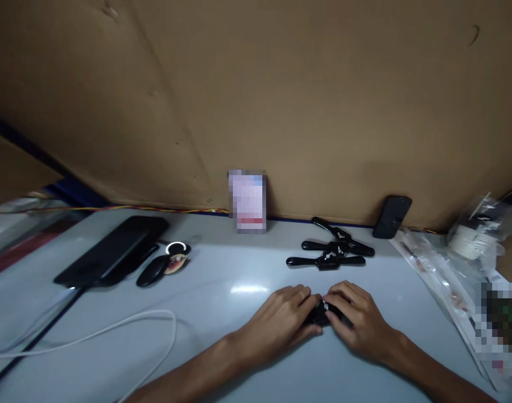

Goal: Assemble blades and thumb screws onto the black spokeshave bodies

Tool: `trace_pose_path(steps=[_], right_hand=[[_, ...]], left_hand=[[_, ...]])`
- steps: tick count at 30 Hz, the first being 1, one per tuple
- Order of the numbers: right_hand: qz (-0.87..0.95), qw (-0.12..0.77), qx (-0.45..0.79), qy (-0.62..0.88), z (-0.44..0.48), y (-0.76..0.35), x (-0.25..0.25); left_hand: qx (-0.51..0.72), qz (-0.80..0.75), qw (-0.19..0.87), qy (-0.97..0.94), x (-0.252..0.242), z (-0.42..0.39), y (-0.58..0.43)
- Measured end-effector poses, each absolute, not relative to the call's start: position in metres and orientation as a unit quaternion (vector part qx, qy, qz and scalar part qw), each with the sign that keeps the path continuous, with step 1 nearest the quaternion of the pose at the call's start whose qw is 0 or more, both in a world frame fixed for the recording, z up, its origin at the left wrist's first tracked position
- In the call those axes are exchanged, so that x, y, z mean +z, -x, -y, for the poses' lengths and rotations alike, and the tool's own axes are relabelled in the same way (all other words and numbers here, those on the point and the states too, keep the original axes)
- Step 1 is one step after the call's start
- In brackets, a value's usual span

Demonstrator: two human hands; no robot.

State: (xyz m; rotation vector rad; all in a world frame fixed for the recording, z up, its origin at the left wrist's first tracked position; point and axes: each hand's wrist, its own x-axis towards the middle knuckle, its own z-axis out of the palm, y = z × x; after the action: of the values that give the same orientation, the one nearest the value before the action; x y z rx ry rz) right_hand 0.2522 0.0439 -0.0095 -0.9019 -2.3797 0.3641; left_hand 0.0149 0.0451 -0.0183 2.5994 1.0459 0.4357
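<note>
Between both hands is a black spokeshave with small bright metal screws at its middle. My left hand is closed around its left side, and my right hand grips the right side, fingers near the centre. Most of both handles is hidden under the fingers. Just beyond the hands, three similar black spokeshaves lie close together: a front one, a middle one touching it, and a rear one turned at a slant.
A black phone and a blurred upright rectangle lean on the brown back panel. Left are a flat black device, a key fob and a white cable. Plastic packaging and a white roll lie right.
</note>
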Motion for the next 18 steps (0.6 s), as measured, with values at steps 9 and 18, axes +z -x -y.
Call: trace_pose_path(steps=[9,18], right_hand=[[0.879,0.339,0.103,0.32,-0.046,-0.257,-0.014],[0.859,0.385,0.086,0.327,-0.051,-0.259,-0.016]], left_hand=[[0.12,-0.366,0.128,-0.914,-0.012,-0.047,-0.018],[0.105,-0.359,0.116,-0.92,-0.009,-0.048,-0.018]])
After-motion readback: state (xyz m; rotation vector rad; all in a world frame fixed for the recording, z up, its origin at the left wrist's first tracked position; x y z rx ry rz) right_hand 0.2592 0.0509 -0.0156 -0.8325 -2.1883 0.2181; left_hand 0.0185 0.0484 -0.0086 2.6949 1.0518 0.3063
